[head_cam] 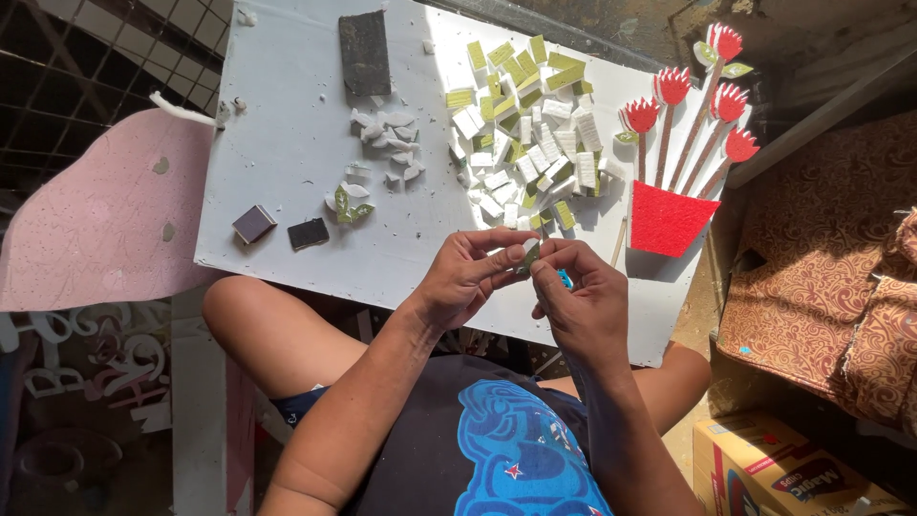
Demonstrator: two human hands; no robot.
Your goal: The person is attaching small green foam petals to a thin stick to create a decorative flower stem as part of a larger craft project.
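Your left hand & right hand meet at the board's near edge, approx 6 o'clock. Both sets of fingers pinch one small green-white leaf piece between them; something blue shows in the right hand, can't tell what. Pile of green/white blocks sits at 12 o'clock from your hands. Red pot w/ red flowers at 2 o'clock. Cut leaves at 11 o'clock, two dark squares at 9 o'clock. Board rests on your knees.
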